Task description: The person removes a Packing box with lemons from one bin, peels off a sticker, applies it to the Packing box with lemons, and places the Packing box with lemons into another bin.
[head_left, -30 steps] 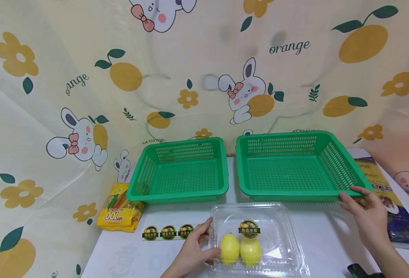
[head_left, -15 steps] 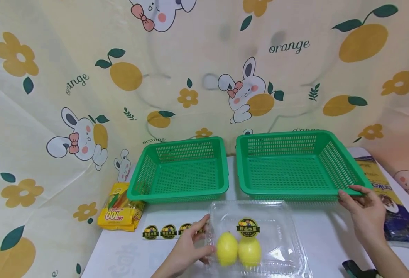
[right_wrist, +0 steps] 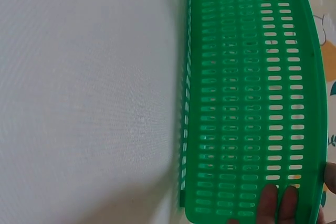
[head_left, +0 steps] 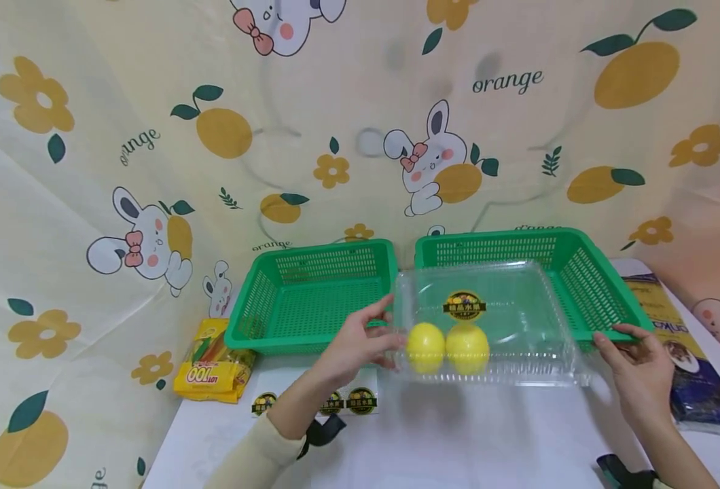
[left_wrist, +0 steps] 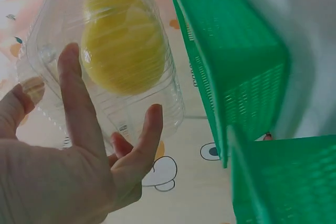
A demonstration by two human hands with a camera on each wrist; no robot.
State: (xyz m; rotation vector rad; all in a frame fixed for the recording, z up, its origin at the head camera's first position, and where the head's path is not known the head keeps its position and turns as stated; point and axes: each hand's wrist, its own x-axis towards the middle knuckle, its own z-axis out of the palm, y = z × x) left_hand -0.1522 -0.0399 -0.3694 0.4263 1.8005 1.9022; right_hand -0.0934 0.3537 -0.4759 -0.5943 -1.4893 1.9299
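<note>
My left hand grips the left edge of a clear plastic clamshell box, lifted above the table in front of the right green basket. Two yellow, lemon-like fruits lie inside, and a round black-and-gold label is on its lid. The left wrist view shows the thumb and fingers on the box, with the yellow fruit showing through the plastic. My right hand holds the right basket's front right corner. In the right wrist view, fingertips lie against the basket's slotted wall.
A second green basket stands to the left. Left of it lies a yellow snack packet. A strip of round labels lies on the white table, partly behind my left forearm. A blue-and-yellow bag lies at right. Patterned cloth hangs behind.
My left hand has lifted the box with the fruits off the table and carried it forward and slightly right, in front of the right basket. My right hand stays at the basket's rim.
</note>
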